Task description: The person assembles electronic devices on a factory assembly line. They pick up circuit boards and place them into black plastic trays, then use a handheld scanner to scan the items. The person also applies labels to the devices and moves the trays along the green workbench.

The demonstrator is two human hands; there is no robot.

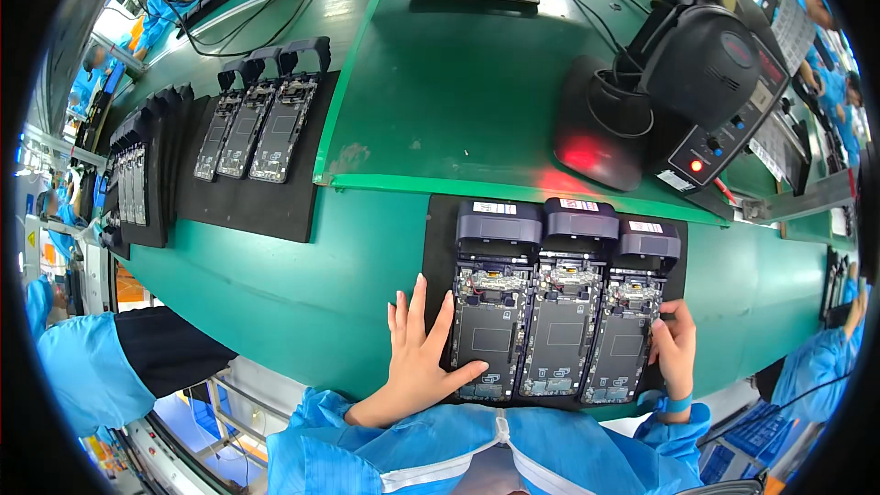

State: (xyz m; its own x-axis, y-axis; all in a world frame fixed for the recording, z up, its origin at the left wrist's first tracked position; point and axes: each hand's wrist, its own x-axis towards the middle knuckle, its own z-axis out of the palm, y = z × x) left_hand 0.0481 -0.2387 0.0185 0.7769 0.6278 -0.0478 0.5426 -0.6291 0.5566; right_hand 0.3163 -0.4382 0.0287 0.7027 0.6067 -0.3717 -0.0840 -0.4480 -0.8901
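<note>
Left hand (417,362) lies flat on the green bench (302,284), fingers (419,298) spread wide, thumb pressing the lower left edge of the first of three opened devices (490,321) on the black mat (438,220). Nothing gripped there. Right hand (676,348) sits at the right edge of the third device (628,335), fingers curled against its side, touching it. Middle device (561,321) lies between, untouched. Three more devices (261,119) rest on a far mat, well apart.

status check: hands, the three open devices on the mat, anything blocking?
Left hand flat against left device, fingers spread. Right hand touching right device. Three sit side by side on black mat. Nothing between them.
</note>
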